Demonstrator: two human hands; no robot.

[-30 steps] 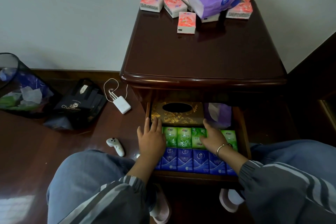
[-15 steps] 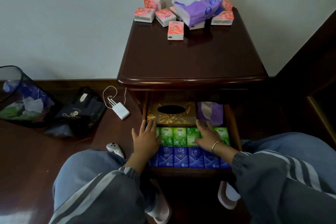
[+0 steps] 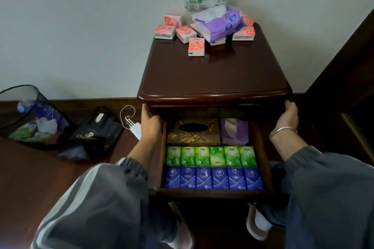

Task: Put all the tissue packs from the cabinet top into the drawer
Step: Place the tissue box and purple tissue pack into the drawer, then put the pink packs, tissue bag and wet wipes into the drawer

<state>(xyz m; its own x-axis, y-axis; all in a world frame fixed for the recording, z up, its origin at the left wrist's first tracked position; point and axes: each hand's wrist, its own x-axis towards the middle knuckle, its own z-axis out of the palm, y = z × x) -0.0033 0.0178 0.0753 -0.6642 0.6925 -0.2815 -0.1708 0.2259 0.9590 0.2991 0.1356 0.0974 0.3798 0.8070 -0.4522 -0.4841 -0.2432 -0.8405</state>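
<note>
Several pink tissue packs lie at the back of the dark wooden cabinet top, around a large purple tissue pack. A white-and-green pack leans on the wall behind them. Below, the drawer is pulled out. It holds a row of green packs, a row of blue packs, a gold tissue box and a purple pack. My left hand grips the cabinet's left side just under the top. My right hand grips its right side.
A black mesh waste bin with rubbish, a black bag and a white charger with its cable lie on the floor to the left. Dark wooden furniture stands close on the right. My knees flank the drawer.
Both hands have lifted off the green and blue packs in the drawer and moved outward and up to the cabinet's sides. The view has pulled back, showing more of the top.
</note>
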